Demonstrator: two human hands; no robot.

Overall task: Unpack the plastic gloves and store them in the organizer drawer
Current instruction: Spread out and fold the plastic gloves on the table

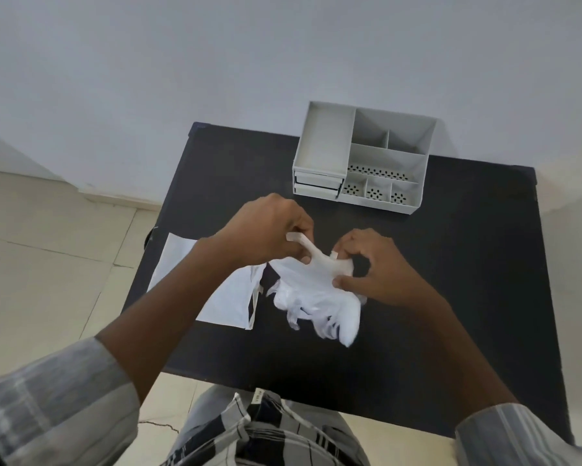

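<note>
Plastic gloves (316, 297): thin, translucent white bundle, crumpled, held just above the table (451, 297). Long axis roughly from upper left to lower right; loose finger ends fan downward toward the near table edge, a stretched strip rises at upper left.

Left hand (266, 230): grip clamped on the stretched strip of the gloves, fingers curled, above and left of the bundle.

Right hand (373, 267): grip pinched on the upper right edge of the bundle, thumb pressed against the film.

Empty packet (229, 297): flat, white, lying on the table under the left forearm, just left of the bundle, its left corner over the table's left edge.

Organizer (363, 156): light grey, beyond both hands at the far table edge; two drawers (318, 185) stacked at its front left, both pushed in; open perforated compartments to the right.

Open room: bare dark table right of the right hand and between the hands and the organizer.
</note>
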